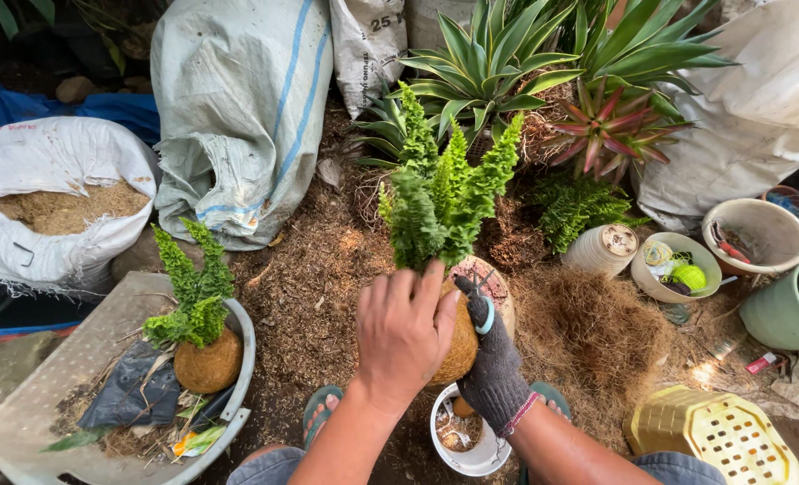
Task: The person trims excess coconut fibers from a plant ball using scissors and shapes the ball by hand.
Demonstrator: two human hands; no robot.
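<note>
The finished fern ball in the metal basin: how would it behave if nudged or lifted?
The fern ball looks round-bottomed, so it would probably roll or tip under its tall fronds. Its fibrous husk likely grips well. It seems fairly firm, though loose fibres may shed.

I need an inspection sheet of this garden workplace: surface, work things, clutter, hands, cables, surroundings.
Surface: ground covered with brown fibre.
Work things: fern ball with green fronds, held over a white pot.
Clutter: second fern ball in a grey basin; bowls; yellow basket.
Hands: bare left hand grips the ball; gloved right hand holds small scissors against it.
Cables: nothing seen.
Surroundings: sacks, leafy plants.
</note>
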